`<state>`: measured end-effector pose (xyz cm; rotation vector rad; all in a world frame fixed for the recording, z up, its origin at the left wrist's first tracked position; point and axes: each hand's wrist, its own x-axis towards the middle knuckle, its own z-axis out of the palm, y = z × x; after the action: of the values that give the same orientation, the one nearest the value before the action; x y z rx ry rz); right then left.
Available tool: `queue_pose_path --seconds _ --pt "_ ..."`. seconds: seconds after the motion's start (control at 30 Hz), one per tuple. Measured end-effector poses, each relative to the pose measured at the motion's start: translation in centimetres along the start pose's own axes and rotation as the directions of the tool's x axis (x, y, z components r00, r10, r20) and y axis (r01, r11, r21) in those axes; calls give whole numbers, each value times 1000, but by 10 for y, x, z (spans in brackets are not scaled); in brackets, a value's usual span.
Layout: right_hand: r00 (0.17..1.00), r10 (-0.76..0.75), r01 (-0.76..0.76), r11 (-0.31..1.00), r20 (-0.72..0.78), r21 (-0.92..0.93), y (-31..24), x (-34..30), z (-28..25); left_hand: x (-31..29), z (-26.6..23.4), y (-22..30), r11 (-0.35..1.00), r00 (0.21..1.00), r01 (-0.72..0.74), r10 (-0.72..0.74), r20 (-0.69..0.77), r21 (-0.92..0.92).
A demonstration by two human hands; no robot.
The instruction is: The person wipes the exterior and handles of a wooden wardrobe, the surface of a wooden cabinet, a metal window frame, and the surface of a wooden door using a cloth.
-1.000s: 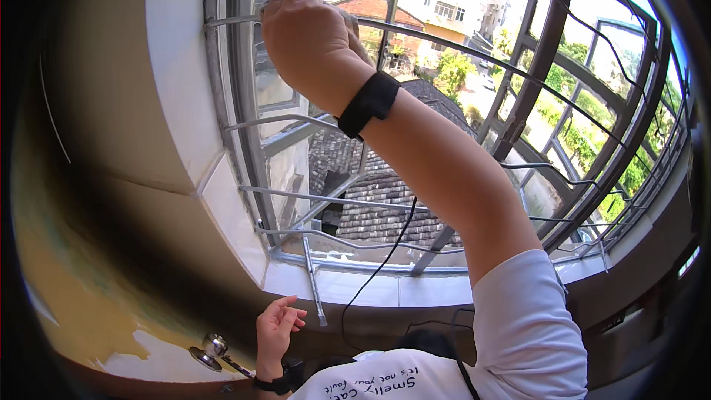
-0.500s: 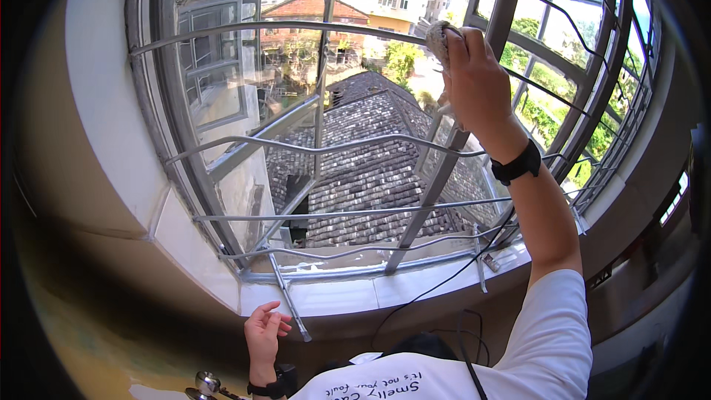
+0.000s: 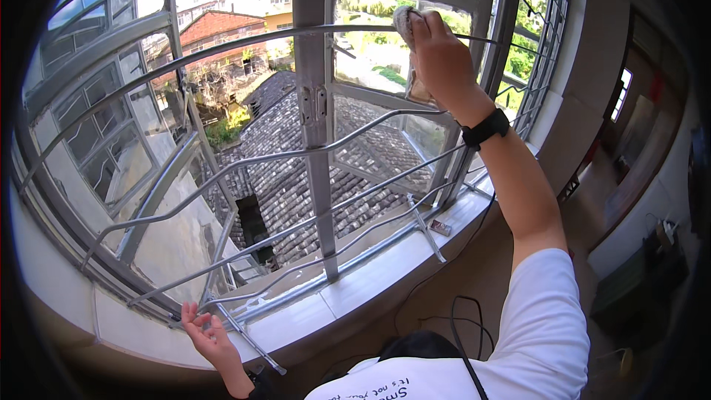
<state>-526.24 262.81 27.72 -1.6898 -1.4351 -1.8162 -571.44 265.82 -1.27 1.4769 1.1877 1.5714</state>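
Note:
My right hand (image 3: 442,63) is raised to the upper part of the window, fingers closed round a crumpled greyish cloth (image 3: 404,24). The cloth is at a horizontal metal bar (image 3: 363,29), in front of a window pane; whether it touches the bar or the glass, I cannot tell. Part of it hangs below my palm. Low on the left, my left hand (image 3: 211,338) is held palm up with its fingers loosely apart and nothing in them. Close beside it, a metal window stay (image 3: 255,344) sticks inward over the sill.
Wavy and straight bars cross the window in front of a grey upright post (image 3: 315,126). On the white tiled sill (image 3: 370,292) lie a second metal stay (image 3: 429,237) and a small box (image 3: 441,227). A black cable (image 3: 480,318) loops beside my body. Tiled roofs (image 3: 296,185) show outside.
The view has swung to the right, showing more of the room there. My right hand still grips the cloth by the upper bar. My left hand's fingers have spread a little.

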Motion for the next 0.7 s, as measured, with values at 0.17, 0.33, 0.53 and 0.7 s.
queue_pose_path --seconds 0.17,0.33,0.53,0.7 --pt "985 140 -132 987 97 -86 99 -52 45 14 49 21 703 897 -356 441 15 615" --pt "983 165 -158 983 74 -94 185 -91 87 29 115 48 470 818 -479 545 183 741" --pt "971 237 -240 958 43 156 252 -100 100 50 126 26 353 874 -384 437 212 853" --pt "968 239 -229 966 -79 118 345 -31 97 64 134 5 222 850 -360 479 221 906"
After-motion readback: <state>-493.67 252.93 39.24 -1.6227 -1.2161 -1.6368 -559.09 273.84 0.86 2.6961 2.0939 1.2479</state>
